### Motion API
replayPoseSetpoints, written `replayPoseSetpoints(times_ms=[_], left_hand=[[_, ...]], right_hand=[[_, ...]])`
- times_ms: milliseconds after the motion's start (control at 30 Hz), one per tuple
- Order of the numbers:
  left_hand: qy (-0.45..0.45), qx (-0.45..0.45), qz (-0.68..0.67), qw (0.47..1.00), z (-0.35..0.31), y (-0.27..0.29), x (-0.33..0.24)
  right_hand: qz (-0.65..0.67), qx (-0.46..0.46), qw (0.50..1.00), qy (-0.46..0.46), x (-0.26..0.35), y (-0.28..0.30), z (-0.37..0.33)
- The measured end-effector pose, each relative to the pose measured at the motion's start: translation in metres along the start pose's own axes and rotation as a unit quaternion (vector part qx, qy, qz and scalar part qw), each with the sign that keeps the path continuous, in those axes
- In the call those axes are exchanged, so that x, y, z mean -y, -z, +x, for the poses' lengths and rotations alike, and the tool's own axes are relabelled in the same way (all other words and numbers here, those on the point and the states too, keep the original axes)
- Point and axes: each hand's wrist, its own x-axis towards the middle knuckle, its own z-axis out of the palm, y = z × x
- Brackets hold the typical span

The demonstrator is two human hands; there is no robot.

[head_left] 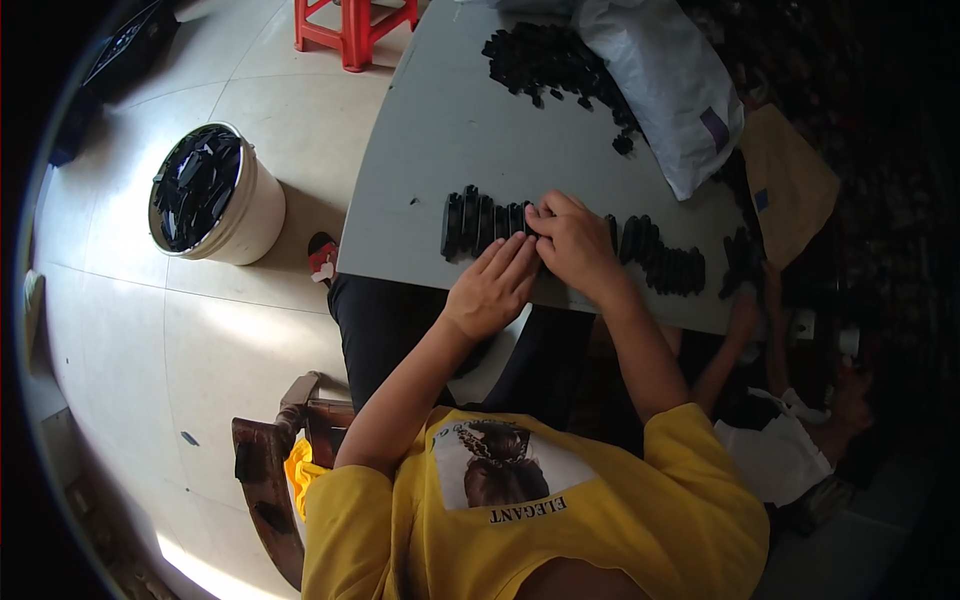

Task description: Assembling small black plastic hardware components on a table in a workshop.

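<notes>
1. Row of black plastic parts [480, 222], stood on edge side by side near the front edge of the grey worktop [440, 130], running on to the right toward a second stretch of black parts [668, 262].
2. Right hand [572, 240] curled over the middle of the row, fingers pinching parts there.
3. Left hand [495, 285] flat and open, fingertips touching the row just beside the right hand.
4. Loose pile of black parts [548, 62] farther back on the worktop, beside a grey plastic bag [670, 80].
5. White bucket [250, 215] holding black parts on the tiled floor, well to the left; red stool [352, 28] behind.
</notes>
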Motion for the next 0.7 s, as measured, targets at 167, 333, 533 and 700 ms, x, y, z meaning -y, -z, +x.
replayPoseSetpoints(times_ms=[167,333,533,700], left_hand=[[0.016,0.0,0.011,1.0,-0.001,-0.001,0.003],[0.002,0.001,0.043,0.999,0.0,-0.001,-0.001],[-0.03,-0.011,0.073,0.997,-0.007,-0.006,-0.001],[-0.035,-0.01,0.081,0.996,-0.007,-0.006,-0.002]], right_hand=[[0.013,0.045,0.999,0.026,-0.023,0.0,0.013],[0.112,-0.082,0.983,-0.123,-0.122,-0.007,0.07],[-0.002,-0.147,0.978,-0.146,-0.169,-0.045,0.107],[-0.04,-0.146,0.978,-0.142,-0.162,-0.054,0.096]])
